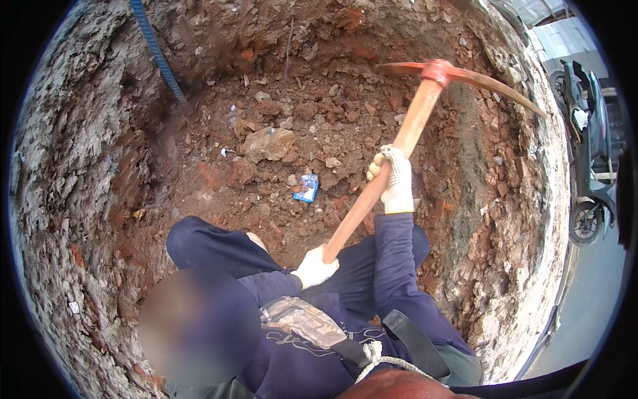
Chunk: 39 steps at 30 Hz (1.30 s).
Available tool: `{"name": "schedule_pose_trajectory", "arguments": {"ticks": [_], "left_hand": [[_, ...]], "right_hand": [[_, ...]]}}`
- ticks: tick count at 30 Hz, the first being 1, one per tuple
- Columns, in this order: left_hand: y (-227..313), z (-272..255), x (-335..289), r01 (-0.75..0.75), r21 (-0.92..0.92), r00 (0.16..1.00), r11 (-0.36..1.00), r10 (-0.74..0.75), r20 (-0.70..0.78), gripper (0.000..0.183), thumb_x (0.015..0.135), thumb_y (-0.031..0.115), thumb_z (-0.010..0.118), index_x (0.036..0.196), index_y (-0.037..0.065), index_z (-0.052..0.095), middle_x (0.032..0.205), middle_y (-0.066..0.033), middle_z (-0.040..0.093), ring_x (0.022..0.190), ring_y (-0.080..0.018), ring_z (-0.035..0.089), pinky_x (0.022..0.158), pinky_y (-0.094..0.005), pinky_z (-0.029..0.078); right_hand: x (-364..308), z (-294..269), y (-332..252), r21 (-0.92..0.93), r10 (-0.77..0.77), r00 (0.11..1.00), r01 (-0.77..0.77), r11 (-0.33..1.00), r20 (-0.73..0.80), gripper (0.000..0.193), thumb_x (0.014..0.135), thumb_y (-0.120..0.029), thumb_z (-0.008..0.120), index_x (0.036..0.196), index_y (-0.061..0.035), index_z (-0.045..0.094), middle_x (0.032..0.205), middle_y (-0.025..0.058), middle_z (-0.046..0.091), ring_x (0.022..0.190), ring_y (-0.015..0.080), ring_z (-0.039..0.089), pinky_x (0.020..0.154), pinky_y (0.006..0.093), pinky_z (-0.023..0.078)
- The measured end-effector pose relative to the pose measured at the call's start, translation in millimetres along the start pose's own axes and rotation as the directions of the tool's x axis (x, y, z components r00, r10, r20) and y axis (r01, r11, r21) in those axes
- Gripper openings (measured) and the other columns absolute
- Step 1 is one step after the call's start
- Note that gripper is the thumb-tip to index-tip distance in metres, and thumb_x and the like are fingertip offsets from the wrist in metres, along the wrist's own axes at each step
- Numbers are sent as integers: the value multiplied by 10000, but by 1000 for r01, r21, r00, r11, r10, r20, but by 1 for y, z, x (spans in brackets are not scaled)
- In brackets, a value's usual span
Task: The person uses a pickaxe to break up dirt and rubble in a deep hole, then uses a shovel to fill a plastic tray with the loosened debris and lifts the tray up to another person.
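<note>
A pickaxe [362,213] with a wooden handle and a red-painted metal head slants up and to the right in front of me. My left hand [316,267], in a white knit glove, is closed round the lower end of its handle. Higher up, my right hand [397,181], gloved the same way, wraps the handle below the head. The pickaxe head [438,72] appears near the far right side of the pit; one arm points left, the longer one right. Beyond my hands, a blue-and-white wrapper [306,188] lies on loose reddish soil [319,136].
Rough earth walls curve around the pit [73,199]. A large stone [268,144] sits among clods. At the far left a ribbed metal bar [156,50] runs down into the soil. Outside the right edge stands a motorcycle [585,146] on grey paving [581,292].
</note>
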<state>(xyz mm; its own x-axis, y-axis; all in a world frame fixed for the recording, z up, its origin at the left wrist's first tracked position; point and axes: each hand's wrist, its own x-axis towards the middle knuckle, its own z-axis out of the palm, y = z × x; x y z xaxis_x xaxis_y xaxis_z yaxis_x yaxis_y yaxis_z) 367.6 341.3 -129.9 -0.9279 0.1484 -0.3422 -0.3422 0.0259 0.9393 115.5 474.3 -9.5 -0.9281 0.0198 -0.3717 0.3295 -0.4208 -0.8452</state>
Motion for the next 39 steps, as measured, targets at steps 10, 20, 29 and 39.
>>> {"name": "schedule_pose_trajectory", "arguments": {"ticks": [10,20,29,39], "left_hand": [[140,-40,83,-354,238,918,904,385,-97,267,769,190,766,980,106,624,803,-160,674,763,-362,695,682,-415,548],[48,-27,16,56,43,989,997,-50,-137,338,800,205,722,1055,1,631,921,-175,695,878,-286,684,800,-394,530],[111,-7,49,-273,110,958,956,281,-59,277,790,145,759,1017,57,628,879,-140,701,786,-264,715,716,-360,553],[22,-19,17,5,-22,973,1000,-10,-231,269,810,177,741,971,-7,631,813,-180,681,744,-289,685,686,-385,528]], "right_hand": [[-88,49,-185,270,-485,592,417,868,644,300,905,-224,709,1094,-76,529,774,105,593,590,237,565,523,415,508],[-1,86,-45,0,-68,989,69,998,128,186,881,-215,706,947,-77,600,682,57,573,500,181,545,454,337,475],[-98,50,-169,251,-374,501,297,921,781,308,910,-228,727,1111,-36,594,804,134,646,631,268,637,564,443,552],[29,101,-5,-200,-34,986,66,977,160,180,895,-209,707,963,-77,606,687,57,600,498,177,567,456,325,504]]}}
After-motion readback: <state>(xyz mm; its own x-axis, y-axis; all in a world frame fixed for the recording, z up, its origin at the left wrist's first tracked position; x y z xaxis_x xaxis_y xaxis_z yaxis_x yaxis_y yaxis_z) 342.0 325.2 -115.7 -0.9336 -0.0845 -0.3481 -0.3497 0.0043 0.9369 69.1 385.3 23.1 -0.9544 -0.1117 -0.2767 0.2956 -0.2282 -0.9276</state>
